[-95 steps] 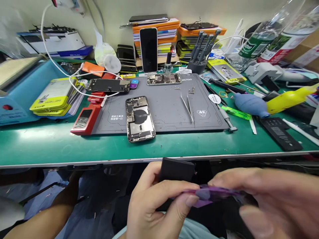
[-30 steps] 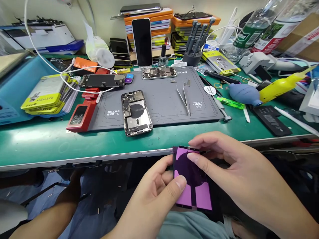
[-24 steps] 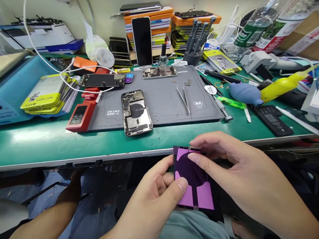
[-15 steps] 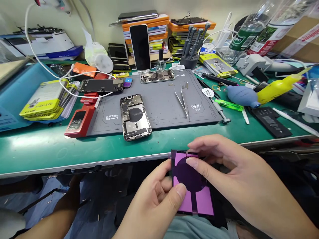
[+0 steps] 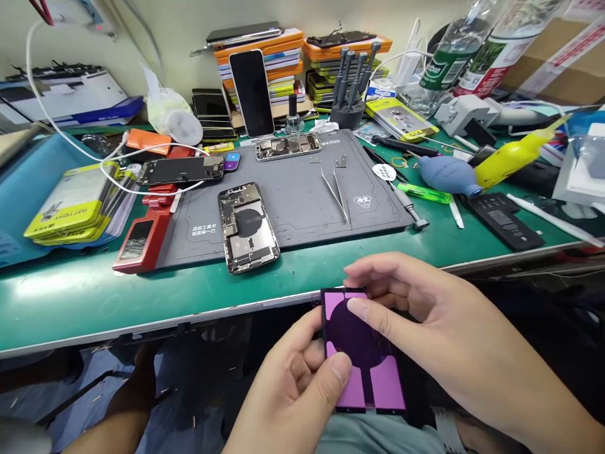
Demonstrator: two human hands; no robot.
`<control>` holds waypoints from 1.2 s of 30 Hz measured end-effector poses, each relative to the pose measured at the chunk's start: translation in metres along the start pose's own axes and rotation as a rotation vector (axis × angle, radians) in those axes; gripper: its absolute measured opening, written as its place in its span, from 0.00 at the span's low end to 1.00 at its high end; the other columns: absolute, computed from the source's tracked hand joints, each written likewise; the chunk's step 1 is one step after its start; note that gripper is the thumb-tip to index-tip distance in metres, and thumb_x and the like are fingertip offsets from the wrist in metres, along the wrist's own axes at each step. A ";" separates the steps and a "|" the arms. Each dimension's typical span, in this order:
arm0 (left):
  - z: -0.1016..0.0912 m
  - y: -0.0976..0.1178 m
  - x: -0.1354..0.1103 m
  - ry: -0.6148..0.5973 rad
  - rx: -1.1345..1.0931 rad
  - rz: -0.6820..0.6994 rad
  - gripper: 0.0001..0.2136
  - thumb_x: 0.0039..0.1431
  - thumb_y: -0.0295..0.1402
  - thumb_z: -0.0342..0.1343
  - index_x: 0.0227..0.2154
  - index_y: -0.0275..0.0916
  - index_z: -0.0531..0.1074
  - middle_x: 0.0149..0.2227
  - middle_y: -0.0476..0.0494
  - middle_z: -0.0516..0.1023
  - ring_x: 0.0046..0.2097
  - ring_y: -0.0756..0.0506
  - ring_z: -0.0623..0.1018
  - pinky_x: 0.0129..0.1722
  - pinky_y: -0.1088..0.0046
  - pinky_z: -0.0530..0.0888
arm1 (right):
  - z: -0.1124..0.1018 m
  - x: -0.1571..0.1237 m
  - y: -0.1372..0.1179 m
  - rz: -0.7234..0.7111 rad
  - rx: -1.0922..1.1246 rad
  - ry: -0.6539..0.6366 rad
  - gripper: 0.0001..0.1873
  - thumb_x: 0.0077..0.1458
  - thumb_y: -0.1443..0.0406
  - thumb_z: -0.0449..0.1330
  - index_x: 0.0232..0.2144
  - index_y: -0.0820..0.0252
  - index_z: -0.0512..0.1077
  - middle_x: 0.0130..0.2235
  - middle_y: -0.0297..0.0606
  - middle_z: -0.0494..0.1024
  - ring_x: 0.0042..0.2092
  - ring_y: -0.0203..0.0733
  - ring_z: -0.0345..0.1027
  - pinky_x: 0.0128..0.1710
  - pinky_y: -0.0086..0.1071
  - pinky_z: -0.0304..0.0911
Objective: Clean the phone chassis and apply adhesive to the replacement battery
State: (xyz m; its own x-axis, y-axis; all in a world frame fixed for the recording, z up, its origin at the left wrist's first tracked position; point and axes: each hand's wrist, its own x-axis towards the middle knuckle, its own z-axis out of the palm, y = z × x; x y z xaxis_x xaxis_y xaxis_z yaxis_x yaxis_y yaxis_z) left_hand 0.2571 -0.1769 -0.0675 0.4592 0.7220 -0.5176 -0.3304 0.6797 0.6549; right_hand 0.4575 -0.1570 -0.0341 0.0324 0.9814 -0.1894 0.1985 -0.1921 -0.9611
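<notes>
Below the table edge, over my lap, I hold a black phone battery (image 5: 362,353) faced with pink-purple adhesive film. My left hand (image 5: 293,391) grips its left side, thumb pressed on the film's lower part. My right hand (image 5: 425,328) comes from the right, its fingertips pinched on the film at the battery's top edge. On the grey work mat (image 5: 302,195) lies an opened phone (image 5: 248,227) with its insides showing. Tweezers (image 5: 334,192) rest to its right on the mat.
The green table (image 5: 70,302) holds yellow battery packs (image 5: 70,205), a red fixture (image 5: 139,236), a second opened phone (image 5: 287,146), a screwdriver stand (image 5: 347,94), a blue air blower (image 5: 447,175), a yellow squeeze bottle (image 5: 513,157), a loose black battery (image 5: 503,221) and stacked boxes (image 5: 265,63) at the back.
The battery rose from my lap and turned its purple film face up. My right fingers settled on its top edge. The view has drifted slightly right and down.
</notes>
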 end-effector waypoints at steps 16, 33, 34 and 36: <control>0.005 -0.004 0.000 0.060 0.022 -0.037 0.35 0.63 0.47 0.79 0.69 0.42 0.78 0.45 0.35 0.93 0.44 0.35 0.92 0.49 0.62 0.86 | -0.002 0.000 0.000 0.009 0.033 -0.008 0.09 0.66 0.60 0.74 0.47 0.49 0.84 0.43 0.31 0.88 0.39 0.41 0.85 0.39 0.26 0.80; 0.002 0.001 -0.002 0.063 0.029 -0.029 0.29 0.65 0.42 0.78 0.66 0.40 0.81 0.43 0.38 0.93 0.51 0.34 0.92 0.51 0.64 0.87 | -0.002 0.005 0.003 -0.005 0.070 -0.017 0.09 0.65 0.61 0.77 0.47 0.50 0.85 0.43 0.30 0.89 0.40 0.40 0.84 0.40 0.26 0.79; 0.003 0.001 -0.002 0.074 0.025 -0.030 0.29 0.66 0.41 0.77 0.67 0.41 0.80 0.43 0.38 0.93 0.50 0.34 0.92 0.50 0.64 0.87 | -0.001 0.005 0.004 -0.006 0.075 -0.020 0.09 0.66 0.62 0.76 0.47 0.50 0.85 0.44 0.30 0.89 0.40 0.40 0.84 0.41 0.26 0.79; 0.005 0.001 -0.003 0.095 0.021 -0.028 0.31 0.67 0.40 0.77 0.69 0.41 0.78 0.43 0.38 0.93 0.48 0.35 0.92 0.49 0.64 0.87 | -0.001 0.005 0.004 -0.010 0.091 -0.030 0.09 0.67 0.63 0.76 0.48 0.51 0.84 0.44 0.29 0.89 0.41 0.39 0.85 0.42 0.26 0.80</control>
State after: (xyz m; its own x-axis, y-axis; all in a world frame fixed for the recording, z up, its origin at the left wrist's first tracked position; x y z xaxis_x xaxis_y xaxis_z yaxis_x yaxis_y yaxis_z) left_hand 0.2592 -0.1791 -0.0627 0.3877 0.7124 -0.5850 -0.3007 0.6976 0.6503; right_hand 0.4595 -0.1527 -0.0388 0.0013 0.9829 -0.1840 0.1089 -0.1831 -0.9770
